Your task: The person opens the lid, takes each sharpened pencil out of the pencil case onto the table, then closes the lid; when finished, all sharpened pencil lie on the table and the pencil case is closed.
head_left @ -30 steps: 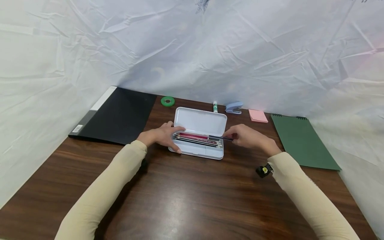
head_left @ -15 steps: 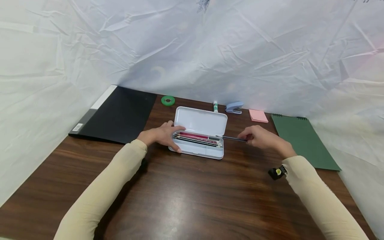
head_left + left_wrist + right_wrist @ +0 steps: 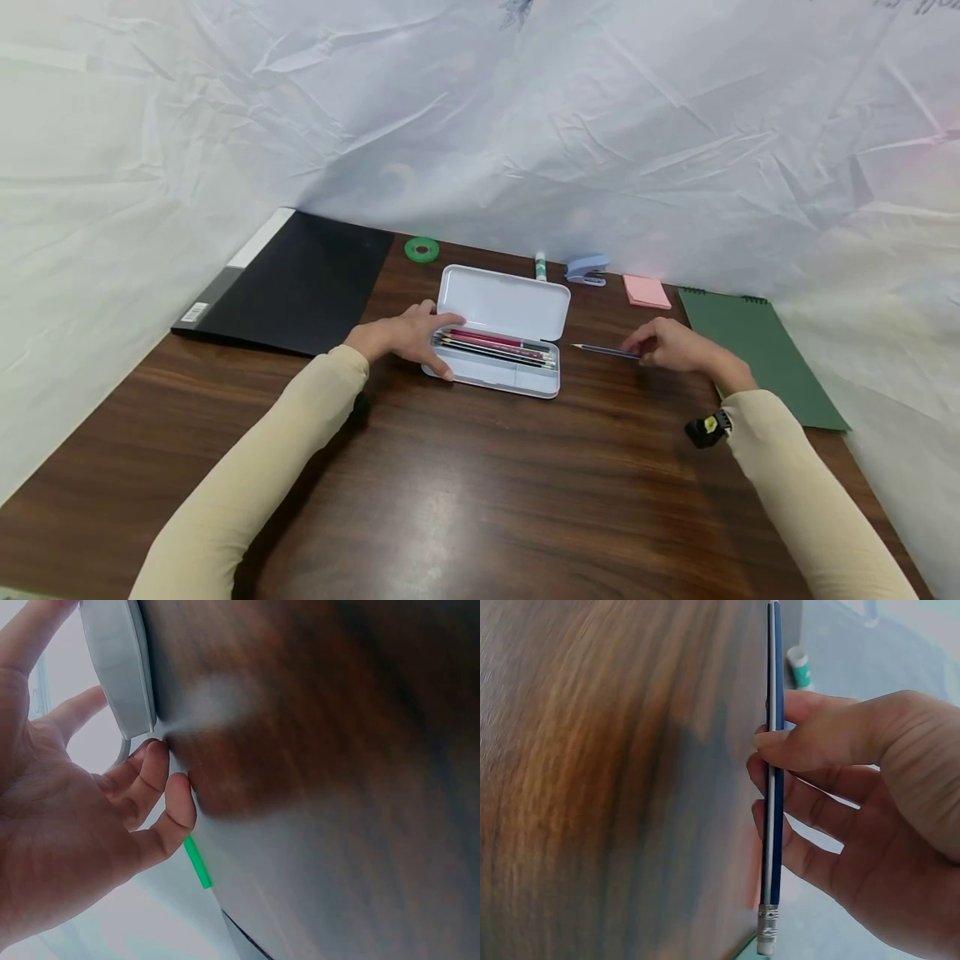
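Note:
In the head view an open white pencil case (image 3: 537, 382) lies on the table, its lid (image 3: 502, 302) tipped back. Several pencils (image 3: 495, 347), some dark red and some black, lie in its long compartment. My left hand (image 3: 408, 335) grips the case's left end, thumb at the front edge and fingers toward the hinge. To the right of the case, my right hand (image 3: 670, 344) pinches a dark blue pencil (image 3: 606, 350) between thumb and fingers, its sharpened tip toward the case. The right wrist view shows the blue pencil's white stripe and its eraser end (image 3: 766, 930).
Behind the case stand a green tape roll (image 3: 422, 249), a glue stick (image 3: 541, 267) and a light blue stapler (image 3: 587, 269). Pink sticky notes (image 3: 647, 292) and a green spiral notebook (image 3: 757, 354) lie right. A black folder (image 3: 307, 283) lies left.
The blue pencil has come out of the case and moved right with my right hand, its tip now apart from the case. My left hand has stayed on the case.

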Motion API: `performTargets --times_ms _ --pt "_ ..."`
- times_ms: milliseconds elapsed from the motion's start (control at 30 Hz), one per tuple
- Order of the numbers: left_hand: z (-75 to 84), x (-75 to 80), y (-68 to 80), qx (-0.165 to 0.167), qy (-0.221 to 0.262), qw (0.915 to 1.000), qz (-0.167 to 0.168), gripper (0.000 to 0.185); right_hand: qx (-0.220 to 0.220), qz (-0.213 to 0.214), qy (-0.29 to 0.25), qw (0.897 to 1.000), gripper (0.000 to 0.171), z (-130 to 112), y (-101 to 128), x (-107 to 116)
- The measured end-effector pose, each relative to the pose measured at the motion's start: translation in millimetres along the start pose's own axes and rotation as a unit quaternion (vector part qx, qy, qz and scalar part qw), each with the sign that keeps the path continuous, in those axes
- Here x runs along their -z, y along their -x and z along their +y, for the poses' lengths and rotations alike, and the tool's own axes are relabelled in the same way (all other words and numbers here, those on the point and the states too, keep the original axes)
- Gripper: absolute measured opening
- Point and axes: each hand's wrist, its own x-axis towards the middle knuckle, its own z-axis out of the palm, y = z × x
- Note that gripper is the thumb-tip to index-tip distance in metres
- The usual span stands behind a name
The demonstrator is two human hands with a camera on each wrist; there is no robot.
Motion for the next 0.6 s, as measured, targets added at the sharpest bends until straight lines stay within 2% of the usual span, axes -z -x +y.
performTargets --times_ms 300,600 --pt "0.9 -0.5 -2.9 0.002 -0.002 1.0 -0.003 0.098 -0.021 0.027 0.004 0.999 0.025 22 -9 -13" --pt "0.1 0.1 -4.1 0.013 -0.002 0.9999 -0.003 0.098 -0.037 0.045 0.016 0.998 0.025 23 -12 -16"
